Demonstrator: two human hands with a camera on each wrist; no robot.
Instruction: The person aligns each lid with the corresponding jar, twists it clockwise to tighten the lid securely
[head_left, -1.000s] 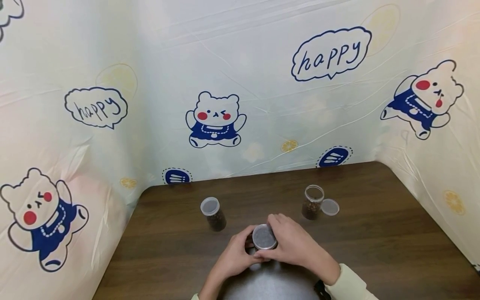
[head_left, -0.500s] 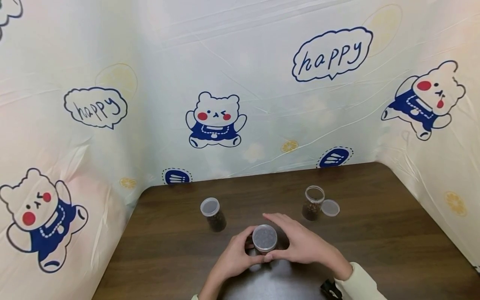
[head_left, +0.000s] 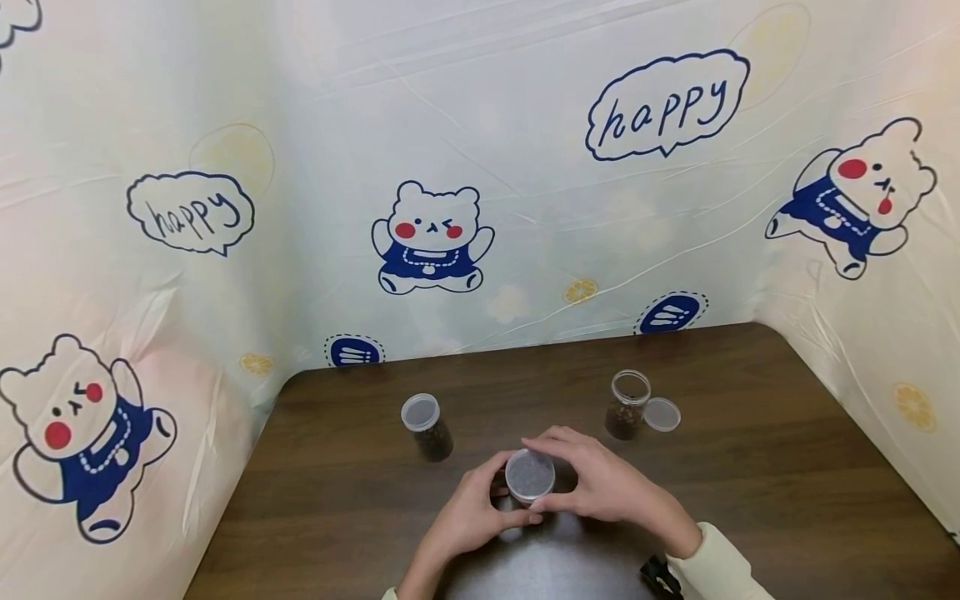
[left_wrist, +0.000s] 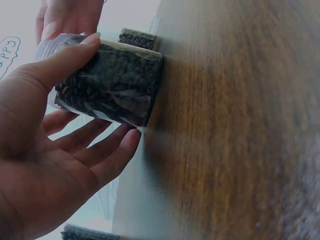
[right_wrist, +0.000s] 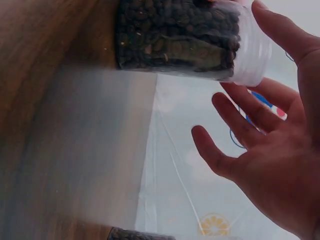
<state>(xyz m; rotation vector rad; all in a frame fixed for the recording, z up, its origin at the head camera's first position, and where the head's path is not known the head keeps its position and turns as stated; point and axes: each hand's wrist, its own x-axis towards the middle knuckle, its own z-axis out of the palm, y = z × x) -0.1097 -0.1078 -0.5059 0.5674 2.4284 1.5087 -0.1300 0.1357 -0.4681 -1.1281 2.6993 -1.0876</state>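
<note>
A clear plastic jar [left_wrist: 112, 82] full of dark coffee beans stands on the table near me. My left hand [head_left: 474, 510] grips its side, thumb along the front and fingers curving behind. On its top is a translucent screw lid [head_left: 530, 474]. My right hand [head_left: 603, 482] has thumb and forefinger on opposite sides of that lid's rim; its other fingers spread loosely below in the right wrist view. The far side of the jar is hidden by the left fingers.
Back left on the brown table [head_left: 337, 500] stands another lidded jar of beans [head_left: 432, 440]. An open jar [head_left: 624, 417], partly filled, is at the back right, with a loose lid [head_left: 662, 414] beside it. A printed cloth [head_left: 525, 167] encloses the table's back and sides.
My right fingers came off the lid's rim half a second ago, opened wider, and now close on it again. The left hand and the jar stay in place.
</note>
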